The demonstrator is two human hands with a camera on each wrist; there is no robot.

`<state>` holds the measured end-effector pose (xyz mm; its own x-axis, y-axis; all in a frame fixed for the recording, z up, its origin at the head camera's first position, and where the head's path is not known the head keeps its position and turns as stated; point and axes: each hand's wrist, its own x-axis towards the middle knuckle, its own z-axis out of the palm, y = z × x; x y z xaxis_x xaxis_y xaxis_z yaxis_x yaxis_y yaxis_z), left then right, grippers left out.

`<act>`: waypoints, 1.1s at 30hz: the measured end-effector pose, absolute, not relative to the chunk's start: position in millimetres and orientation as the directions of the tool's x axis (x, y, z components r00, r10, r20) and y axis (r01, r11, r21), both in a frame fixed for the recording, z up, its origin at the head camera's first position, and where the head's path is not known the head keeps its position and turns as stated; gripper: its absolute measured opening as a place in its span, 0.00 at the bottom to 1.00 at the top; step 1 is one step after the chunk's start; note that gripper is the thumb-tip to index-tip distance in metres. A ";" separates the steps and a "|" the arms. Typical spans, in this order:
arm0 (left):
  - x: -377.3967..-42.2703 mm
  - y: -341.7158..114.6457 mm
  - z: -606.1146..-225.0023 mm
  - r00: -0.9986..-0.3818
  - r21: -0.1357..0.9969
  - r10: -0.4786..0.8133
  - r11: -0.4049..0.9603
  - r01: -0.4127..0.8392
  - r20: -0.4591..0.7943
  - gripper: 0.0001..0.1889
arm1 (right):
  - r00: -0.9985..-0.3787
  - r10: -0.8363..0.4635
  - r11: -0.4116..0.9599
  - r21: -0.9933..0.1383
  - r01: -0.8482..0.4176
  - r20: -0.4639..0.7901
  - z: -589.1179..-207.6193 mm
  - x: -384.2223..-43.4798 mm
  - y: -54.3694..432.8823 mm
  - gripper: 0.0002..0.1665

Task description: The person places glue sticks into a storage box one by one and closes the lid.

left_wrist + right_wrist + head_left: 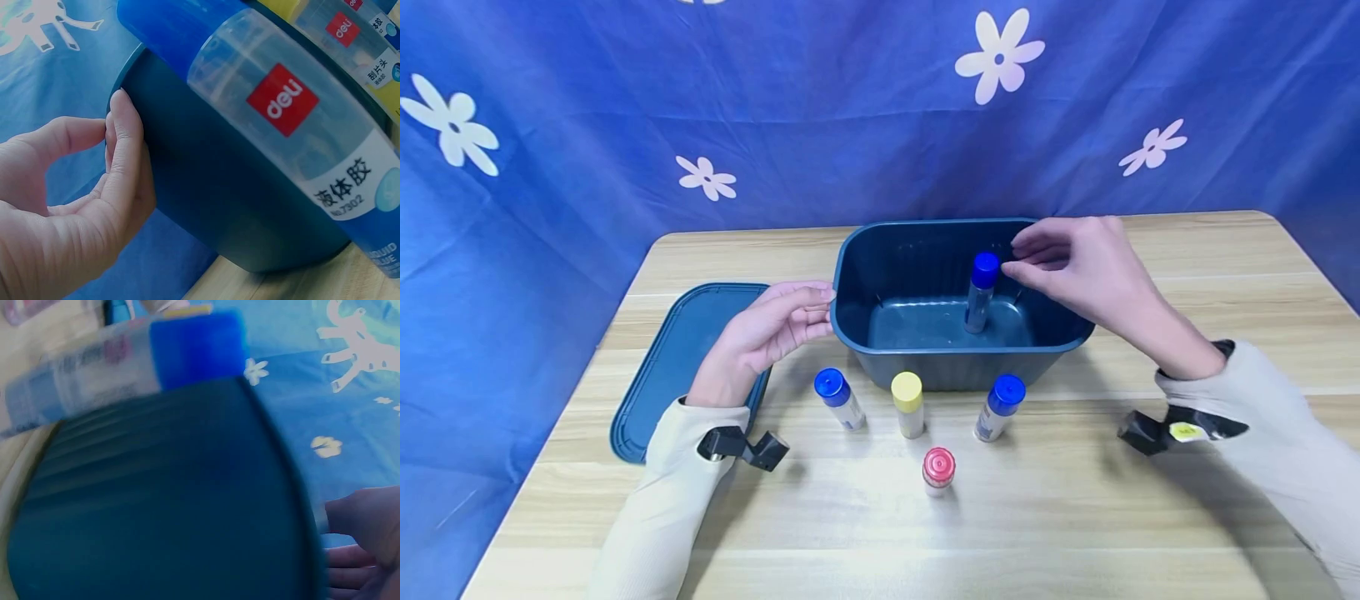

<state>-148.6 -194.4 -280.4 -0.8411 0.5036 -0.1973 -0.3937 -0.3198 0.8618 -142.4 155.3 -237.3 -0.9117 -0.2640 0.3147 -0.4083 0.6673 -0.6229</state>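
My left hand (782, 321) is at the left end of the dark teal bin (955, 367), thumb and fingers pinching its rim in the left wrist view. Over the bin's right end, my right hand (1078, 262) has its fingers bent and spread from the thumb, with nothing between them. Just left of that thumb, a blue-capped liquid glue bottle (979, 296) stands inside on the bin's floor. In front of the bin stand a blue-capped glue bottle (842, 398), a yellow-capped one (907, 406), another blue-capped one (1000, 407) and, nearer, a red-capped one (938, 471).
A flat teal lid (688, 358) lies on the wooden table (1045, 525), left of the bin and partly under my left forearm. Behind the table hangs a blue cloth (850, 108) with white flowers.
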 end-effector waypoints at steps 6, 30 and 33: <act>-149.2 -194.8 -280.8 -0.840 0.862 0.508 -0.322 -0.392 -0.192 0.15 | -0.936 -0.126 0.604 -0.723 -0.336 0.330 -231.1 -106.6 178.2 0.08; -148.5 -193.9 -282.7 -0.841 0.862 0.504 -0.320 -0.392 -0.196 0.15 | -0.900 -0.193 0.467 -0.770 -0.435 0.391 -263.6 -43.1 195.4 0.12; -148.4 -193.9 -283.3 -0.842 0.862 0.505 -0.324 -0.391 -0.192 0.15 | -0.884 -0.251 0.462 -0.754 -0.467 0.393 -271.6 -40.7 192.8 0.16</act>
<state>-148.4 -193.9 -283.3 -0.8416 0.5047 -0.1922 -0.3910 -0.3239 0.8615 -40.7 192.8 -271.6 -0.8844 -0.2514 0.3933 -0.4667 0.4616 -0.7544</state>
